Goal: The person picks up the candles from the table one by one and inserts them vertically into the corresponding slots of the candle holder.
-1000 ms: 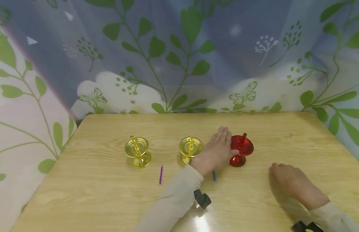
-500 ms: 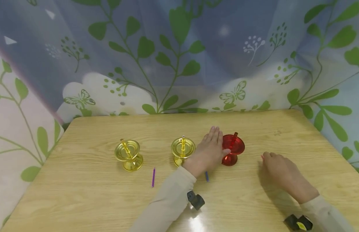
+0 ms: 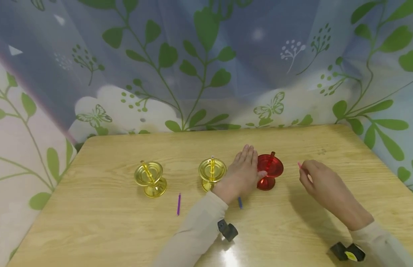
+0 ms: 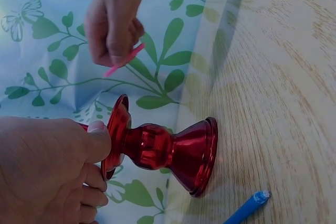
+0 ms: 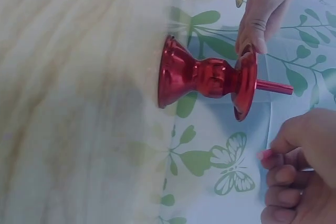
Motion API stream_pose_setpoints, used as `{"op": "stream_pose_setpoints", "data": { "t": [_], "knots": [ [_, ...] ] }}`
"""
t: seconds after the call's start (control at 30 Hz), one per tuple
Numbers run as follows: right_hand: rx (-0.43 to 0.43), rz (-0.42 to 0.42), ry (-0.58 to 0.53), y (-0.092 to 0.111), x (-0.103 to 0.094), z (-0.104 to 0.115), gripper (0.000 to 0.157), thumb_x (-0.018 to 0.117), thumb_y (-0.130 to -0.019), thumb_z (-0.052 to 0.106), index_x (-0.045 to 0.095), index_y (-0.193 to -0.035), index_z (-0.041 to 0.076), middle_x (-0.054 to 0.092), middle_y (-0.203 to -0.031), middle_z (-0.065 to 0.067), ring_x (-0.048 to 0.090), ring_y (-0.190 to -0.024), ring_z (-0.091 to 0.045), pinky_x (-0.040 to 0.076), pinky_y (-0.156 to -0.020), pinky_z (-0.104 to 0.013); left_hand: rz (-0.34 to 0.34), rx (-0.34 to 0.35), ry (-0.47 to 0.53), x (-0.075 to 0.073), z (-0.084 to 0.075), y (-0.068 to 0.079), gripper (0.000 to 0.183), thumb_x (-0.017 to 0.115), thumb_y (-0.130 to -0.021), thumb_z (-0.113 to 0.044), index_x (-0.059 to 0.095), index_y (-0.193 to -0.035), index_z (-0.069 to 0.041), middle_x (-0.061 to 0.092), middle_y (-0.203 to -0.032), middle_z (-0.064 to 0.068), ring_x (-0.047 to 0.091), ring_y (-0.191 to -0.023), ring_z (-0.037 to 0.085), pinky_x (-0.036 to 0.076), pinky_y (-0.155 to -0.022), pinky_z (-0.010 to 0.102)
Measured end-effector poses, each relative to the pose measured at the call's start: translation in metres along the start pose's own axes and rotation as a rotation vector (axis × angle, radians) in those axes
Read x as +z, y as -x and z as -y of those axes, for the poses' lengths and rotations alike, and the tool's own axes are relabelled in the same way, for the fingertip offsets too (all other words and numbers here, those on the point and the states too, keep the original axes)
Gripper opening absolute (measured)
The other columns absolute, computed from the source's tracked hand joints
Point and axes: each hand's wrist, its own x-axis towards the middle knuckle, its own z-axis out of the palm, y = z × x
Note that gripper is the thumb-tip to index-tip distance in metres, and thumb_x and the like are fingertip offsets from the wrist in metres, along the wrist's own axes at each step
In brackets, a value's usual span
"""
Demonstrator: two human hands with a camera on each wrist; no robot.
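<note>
My left hand (image 3: 241,172) grips the dish rim of a red metallic candle holder (image 4: 155,146), thumb on the edge. Upright on the table, that holder has a red stem (image 5: 274,86) rising from its dish. My right hand (image 3: 329,187), raised off the table to its right, pinches a small pink candle (image 4: 124,60) between thumb and fingers. Only a short pink end shows in the right wrist view. A blue candle (image 3: 240,203) lies beside my left wrist, partly covered in the head view. A purple candle (image 3: 178,204) lies farther left.
Two gold candle holders stand on the wooden table (image 3: 103,230): one at the left (image 3: 149,178), another in the middle (image 3: 212,171) close to my left forearm. A leaf-patterned cloth (image 3: 179,66) hangs behind the table's far edge.
My right hand has lifted off the table with the pink candle. My left hand stays at the red holder. The head view has shifted slightly.
</note>
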Motion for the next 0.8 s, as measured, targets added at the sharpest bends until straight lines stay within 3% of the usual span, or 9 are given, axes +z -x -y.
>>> {"op": "stream_pose_setpoints", "data": {
  "t": [0.4,0.53,0.63,0.8],
  "knots": [
    [-0.090,-0.178,-0.050,-0.015,-0.005,0.004,0.016,0.061,-0.082,-0.007,0.054,-0.076,0.005,0.048,-0.067,0.002,0.041,-0.058,-0.009,0.037,-0.051,-0.023,-0.008,-0.006,-0.012,0.000,-0.002,0.001,0.068,0.022,-0.104,-0.048,0.014,-0.154,-0.004,0.007,-0.161,0.012,-0.002,-0.148,0.024,0.008,-0.119,0.032],
    [-0.120,-0.214,-0.068,-0.017,-0.005,0.005,0.009,0.057,-0.090,-0.001,0.058,-0.082,0.001,0.056,-0.073,-0.004,0.054,-0.064,-0.015,0.044,-0.057,-0.027,-0.004,-0.010,-0.015,-0.001,-0.003,0.001,0.067,0.022,-0.104,-0.047,0.014,-0.154,-0.004,0.008,-0.161,0.012,-0.002,-0.148,0.024,0.008,-0.119,0.032],
    [-0.136,-0.242,-0.082,-0.019,-0.005,0.006,0.016,0.051,-0.096,0.006,0.059,-0.084,-0.001,0.059,-0.077,-0.008,0.059,-0.069,-0.019,0.047,-0.060,-0.031,0.000,-0.019,-0.018,-0.001,-0.003,0.000,0.067,0.022,-0.104,-0.047,0.014,-0.154,-0.004,0.008,-0.161,0.012,-0.003,-0.148,0.023,0.007,-0.119,0.031],
    [-0.131,-0.275,-0.102,-0.023,-0.005,0.008,0.017,0.051,-0.096,0.007,0.059,-0.084,-0.001,0.060,-0.078,-0.009,0.062,-0.073,-0.022,0.049,-0.067,-0.028,0.003,-0.025,-0.023,0.000,-0.004,0.000,0.067,0.021,-0.104,-0.047,0.013,-0.155,-0.005,0.007,-0.162,0.011,-0.003,-0.148,0.023,0.007,-0.119,0.031]
  ]
}}
